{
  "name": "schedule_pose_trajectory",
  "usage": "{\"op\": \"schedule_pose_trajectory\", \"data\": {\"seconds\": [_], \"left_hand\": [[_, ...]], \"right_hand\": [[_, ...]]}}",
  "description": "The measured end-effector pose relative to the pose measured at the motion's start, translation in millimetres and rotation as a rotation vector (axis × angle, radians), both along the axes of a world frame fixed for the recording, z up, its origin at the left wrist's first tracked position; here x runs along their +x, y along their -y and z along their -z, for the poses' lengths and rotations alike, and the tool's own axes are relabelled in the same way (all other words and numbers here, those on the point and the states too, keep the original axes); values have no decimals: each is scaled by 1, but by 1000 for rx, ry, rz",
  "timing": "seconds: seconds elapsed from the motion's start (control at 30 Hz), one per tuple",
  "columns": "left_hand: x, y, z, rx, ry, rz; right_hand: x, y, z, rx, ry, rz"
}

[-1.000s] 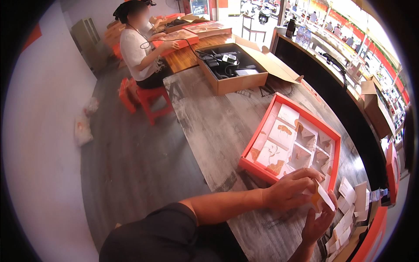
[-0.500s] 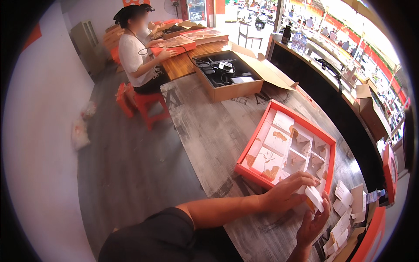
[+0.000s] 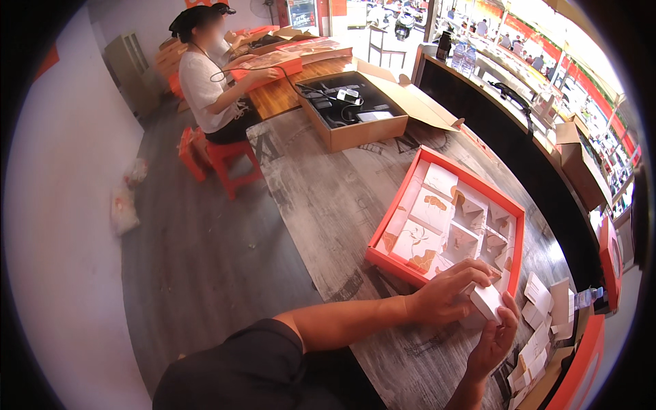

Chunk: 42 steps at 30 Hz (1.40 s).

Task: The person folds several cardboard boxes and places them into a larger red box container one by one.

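A small white cardboard box point(image 3: 488, 302) is held between my two hands over the near right corner of a red-rimmed tray box point(image 3: 394, 223). My left hand point(image 3: 451, 294) grips it from the left, with fingers curled over its top. Closed against its right side are the fingers of my right hand point(image 3: 497, 338). Inside the tray box, white boxes with gold-brown patterns point(image 3: 418, 240) fill the left column. Right of them, several open-topped compartments point(image 3: 471, 239) show folded walls.
Flattened white cartons point(image 3: 536, 342) lie at the table's right edge beside a clear bottle point(image 3: 588, 298). Farther back stands an open brown carton point(image 3: 365, 133) holding black items and cables. Another person point(image 3: 212, 82) sits on a red stool point(image 3: 232, 160) at a wooden table.
The small box has turned in my hands, so its broad white face now points up. My view has shifted slightly; the tray box stays in place on the table.
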<state>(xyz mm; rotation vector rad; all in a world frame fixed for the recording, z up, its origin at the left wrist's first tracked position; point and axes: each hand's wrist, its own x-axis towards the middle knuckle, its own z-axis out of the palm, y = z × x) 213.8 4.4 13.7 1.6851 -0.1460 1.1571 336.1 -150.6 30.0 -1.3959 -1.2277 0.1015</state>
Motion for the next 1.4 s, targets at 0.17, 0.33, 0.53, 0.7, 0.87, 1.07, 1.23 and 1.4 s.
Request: {"op": "schedule_pose_trajectory", "data": {"seconds": [0.17,0.33,0.53,0.7,0.87,1.07,1.23,1.4], "left_hand": [[5,3,4,-17,-8,39],[4,2,3,-37,-28,97],[1,0,3,-44,-101,99],[3,-1,5,-62,-103,111],[3,0,5,-98,-103,134],[3,1,5,-166,-108,183],[-2,-1,2,-147,-122,95],[0,-2,-3,-122,-138,108]], "right_hand": [[-2,-1,5,55,-85,-5],[-5,-3,5,73,-98,-5],[-3,-4,6,56,-104,-34],[3,-5,15,77,-55,-44],[7,-4,19,79,-35,-42],[4,-5,15,64,-25,-50],[-1,-8,13,33,52,-12],[4,-8,16,87,109,5]]}}
